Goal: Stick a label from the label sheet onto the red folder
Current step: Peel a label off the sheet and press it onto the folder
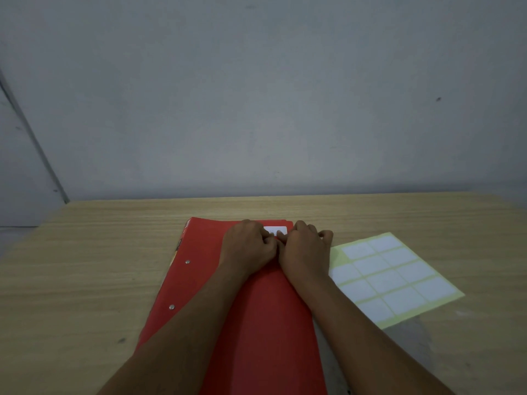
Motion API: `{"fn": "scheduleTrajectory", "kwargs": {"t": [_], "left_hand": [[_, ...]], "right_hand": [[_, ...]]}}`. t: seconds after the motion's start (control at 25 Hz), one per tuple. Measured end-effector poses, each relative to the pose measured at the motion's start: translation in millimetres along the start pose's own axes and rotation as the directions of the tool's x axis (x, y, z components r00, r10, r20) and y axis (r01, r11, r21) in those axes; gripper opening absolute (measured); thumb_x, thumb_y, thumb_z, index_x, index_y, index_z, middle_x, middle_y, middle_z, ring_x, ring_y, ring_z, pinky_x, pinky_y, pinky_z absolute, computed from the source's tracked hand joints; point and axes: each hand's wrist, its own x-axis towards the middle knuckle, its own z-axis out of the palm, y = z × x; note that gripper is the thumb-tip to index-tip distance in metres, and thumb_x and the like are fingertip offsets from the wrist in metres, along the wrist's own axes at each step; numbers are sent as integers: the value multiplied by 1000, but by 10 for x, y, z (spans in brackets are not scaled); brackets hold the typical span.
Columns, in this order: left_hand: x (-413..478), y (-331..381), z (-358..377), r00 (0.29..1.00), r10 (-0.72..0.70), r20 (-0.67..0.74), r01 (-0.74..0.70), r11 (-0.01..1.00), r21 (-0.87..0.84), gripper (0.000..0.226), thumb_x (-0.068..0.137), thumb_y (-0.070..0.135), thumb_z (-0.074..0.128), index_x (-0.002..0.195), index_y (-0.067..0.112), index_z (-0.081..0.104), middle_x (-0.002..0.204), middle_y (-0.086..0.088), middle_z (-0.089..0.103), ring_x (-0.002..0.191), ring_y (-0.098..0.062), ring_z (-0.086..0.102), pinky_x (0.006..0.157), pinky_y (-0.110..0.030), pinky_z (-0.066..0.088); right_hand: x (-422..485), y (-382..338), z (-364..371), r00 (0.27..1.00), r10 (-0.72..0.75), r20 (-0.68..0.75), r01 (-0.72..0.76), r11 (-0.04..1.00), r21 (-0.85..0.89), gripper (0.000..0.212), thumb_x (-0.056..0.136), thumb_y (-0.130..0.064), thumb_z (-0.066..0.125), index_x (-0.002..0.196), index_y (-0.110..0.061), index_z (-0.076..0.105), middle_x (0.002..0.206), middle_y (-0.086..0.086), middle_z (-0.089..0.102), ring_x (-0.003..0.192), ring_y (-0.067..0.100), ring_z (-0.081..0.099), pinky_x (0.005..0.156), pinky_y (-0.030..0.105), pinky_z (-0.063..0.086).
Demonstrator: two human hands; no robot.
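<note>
The red folder (199,280) lies flat on the table, running from the near edge toward the wall. A white label (278,230) sits near the folder's far right corner, partly covered by my fingers. My left hand (248,246) and my right hand (305,249) rest side by side on the folder, fingers curled, their tips pressing on the label's near edge. The label sheet (393,277), yellow backing with several white rectangular labels, lies to the right of the folder, one corner under my right wrist.
The wooden table (85,266) extends on both sides of the folder. A grey wall (256,109) stands right behind its far edge. Two metal rivets (187,262) sit along the folder's left margin.
</note>
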Motion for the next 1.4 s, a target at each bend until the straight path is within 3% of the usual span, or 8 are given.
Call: {"fn": "scheduleTrajectory", "kwargs": {"t": [0.16,0.4,0.72,0.92,1.04,1.12,1.2,1.4], "left_hand": [[-6,22,-8,999,-16,-37,16,1000,15,33,71,32,42,46,12,34,47,0,39,49,-19,37,48,-31,24],[-25,15,-38,985,-164,-57,170,977,128,34,75,30,50,47,14,39,46,3,34,53,-22,42,51,-31,27],[-2,15,4,999,13,-30,-13,1000,3,33,72,31,41,46,12,38,48,-1,44,49,-20,40,50,-31,29],[-11,15,-6,988,-139,-65,146,982,117,34,78,32,50,50,15,43,54,-3,48,60,-25,51,54,-33,35],[-10,23,-1,991,-109,-76,118,986,119,36,80,31,50,49,15,41,52,-1,43,62,-27,55,54,-32,30],[-11,24,13,993,-88,-73,95,990,100,33,81,33,47,57,14,58,58,-4,55,69,-28,58,57,-33,34],[-8,20,26,995,-65,-69,72,992,104,37,82,36,44,85,19,77,65,-2,60,78,-26,57,62,-34,38],[41,-14,29,999,28,42,-33,993,117,44,82,45,41,97,26,78,69,7,47,89,-20,49,66,-32,34]], "right_hand": [[-3,16,-5,1000,-8,11,8,1000,-15,45,102,-47,40,88,-19,72,98,-3,61,97,19,55,91,42,25],[-52,-53,-22,998,43,-37,-44,998,-47,33,97,-43,50,89,-21,73,94,-3,69,90,20,60,87,43,27],[-31,-12,-14,999,31,-25,-32,999,-6,38,100,-46,42,88,-21,68,94,-5,62,92,18,55,82,40,23],[-53,-8,-3,998,40,-49,-41,999,-26,34,97,-45,47,99,-24,74,101,-5,66,97,18,57,84,42,25],[-35,24,17,999,42,0,-42,999,9,36,96,-47,47,113,-26,71,109,-5,60,106,18,52,87,42,24],[-18,51,38,998,25,56,-26,999,25,38,98,-47,42,121,-30,67,116,-6,52,112,18,45,90,43,24],[-8,61,59,995,2,99,-5,1000,27,41,99,-47,38,129,-34,62,120,-4,45,116,18,40,91,44,23],[0,74,52,991,-34,129,32,999,13,41,101,-48,31,136,-44,52,123,0,41,116,21,37,94,45,23]]}}
